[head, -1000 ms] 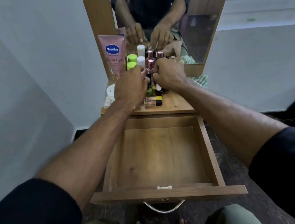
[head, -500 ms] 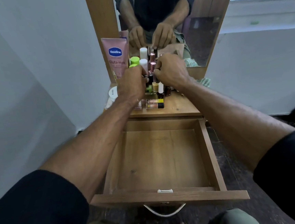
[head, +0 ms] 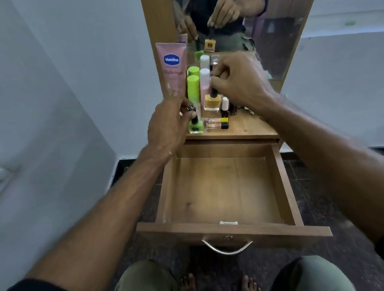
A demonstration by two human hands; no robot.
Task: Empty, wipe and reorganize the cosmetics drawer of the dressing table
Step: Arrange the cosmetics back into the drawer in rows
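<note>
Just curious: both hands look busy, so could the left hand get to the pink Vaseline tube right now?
Probably not at once: the left hand holds the green bottle by its cap. The tube stands just behind it, nothing between, so it could once freed.

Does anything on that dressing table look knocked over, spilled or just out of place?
Only a small thing: two slim tubes with yellow and black caps lie on their sides near the tabletop's front edge, while the other bottles stand upright. No spill shows. The drawer hangs open and bare, and each hand pinches a nail polish bottle by its cap.
</note>
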